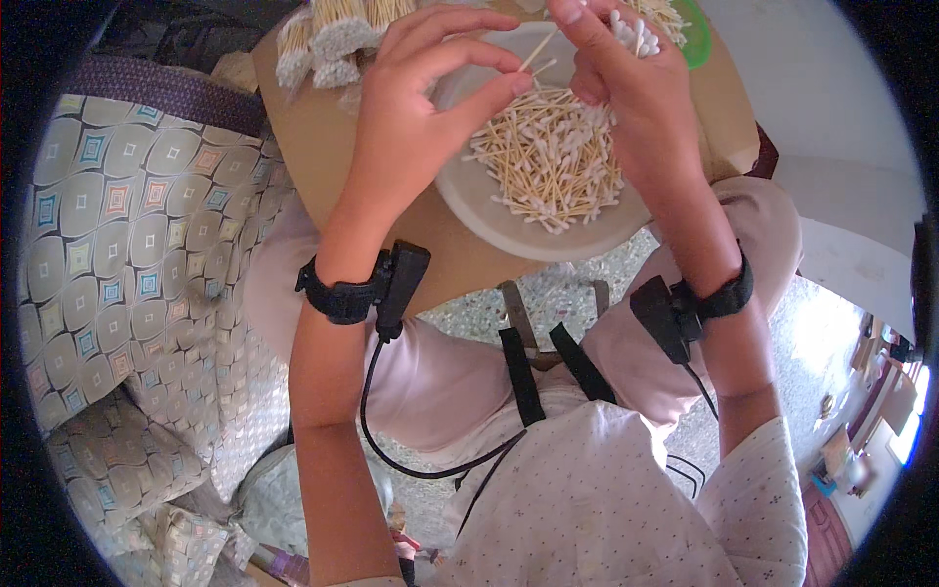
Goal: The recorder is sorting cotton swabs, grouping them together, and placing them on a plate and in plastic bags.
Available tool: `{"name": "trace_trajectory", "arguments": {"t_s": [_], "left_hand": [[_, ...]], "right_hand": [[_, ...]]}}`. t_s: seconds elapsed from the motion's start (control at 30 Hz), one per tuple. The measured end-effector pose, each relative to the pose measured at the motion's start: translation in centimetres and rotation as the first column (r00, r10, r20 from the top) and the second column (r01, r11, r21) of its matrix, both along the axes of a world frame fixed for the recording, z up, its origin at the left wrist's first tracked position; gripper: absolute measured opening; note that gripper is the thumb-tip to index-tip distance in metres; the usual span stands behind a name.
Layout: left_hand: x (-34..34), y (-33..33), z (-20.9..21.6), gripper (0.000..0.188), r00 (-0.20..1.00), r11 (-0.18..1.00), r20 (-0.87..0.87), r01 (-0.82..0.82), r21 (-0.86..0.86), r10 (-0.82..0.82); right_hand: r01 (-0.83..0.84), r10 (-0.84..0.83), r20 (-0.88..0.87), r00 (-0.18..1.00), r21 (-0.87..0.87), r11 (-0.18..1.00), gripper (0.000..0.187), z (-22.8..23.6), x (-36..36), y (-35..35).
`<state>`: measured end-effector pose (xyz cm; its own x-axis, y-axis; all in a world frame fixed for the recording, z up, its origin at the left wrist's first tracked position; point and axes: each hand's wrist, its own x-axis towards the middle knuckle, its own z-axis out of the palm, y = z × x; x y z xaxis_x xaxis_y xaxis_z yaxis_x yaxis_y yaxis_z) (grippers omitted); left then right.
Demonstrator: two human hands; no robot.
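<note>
Over the middle of a round, off-white shallow bowl (548, 248), a thin wooden-stick cotton swab (537, 51) is pinched between the thumb and forefinger of the left hand (416, 108), whose other fingers are spread. Below it, a loose heap of white-tipped wooden swabs (553, 166) lies crisscrossed in the bowl. At the bowl's far right, the right hand (648, 103) is curled around a bunch of swabs with white cotton heads (636, 36), its thumb pointing away to the far side. Just beyond that hand, a bright green plastic dish (698, 37) bears more swabs. Far left of the bowl stand clear-wrapped bundles of swabs (335, 34), on the same brown flat board (313, 137) as the bowl. Farther left hangs beige fabric with a coloured-square pattern (147, 215).
</note>
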<state>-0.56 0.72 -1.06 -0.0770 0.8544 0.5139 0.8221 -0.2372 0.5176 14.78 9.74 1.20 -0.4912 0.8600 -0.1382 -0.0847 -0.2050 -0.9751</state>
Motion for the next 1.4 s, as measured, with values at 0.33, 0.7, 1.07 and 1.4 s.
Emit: {"name": "trace_trajectory", "arguments": {"t_s": [0.33,0.7,1.07,1.4], "left_hand": [[-1.3,-0.2,-0.9,0.013,0.855,0.990,0.518,-0.088,0.106,0.021],[-1.3,-0.3,-1.0,0.014,0.868,0.989,0.495,-0.095,0.110,0.028],[-0.5,-0.2,0.2,0.017,0.916,0.987,0.390,-0.137,0.085,0.094],[1.4,-0.4,0.1,0.012,0.951,0.979,0.302,-0.117,0.169,0.062]], "right_hand": [[-0.093,0.070,0.154,0.986,0.148,0.985,0.022,-0.6,-0.2,-0.1],[-0.293,0.267,0.120,0.956,0.357,0.887,0.025,-2.8,-0.8,-0.6],[-0.202,0.197,0.047,0.979,0.243,0.949,0.017,-2.6,-0.3,-0.3],[-0.235,0.073,-0.372,0.925,-0.409,0.882,0.045,-2.2,0.4,0.4]]}}
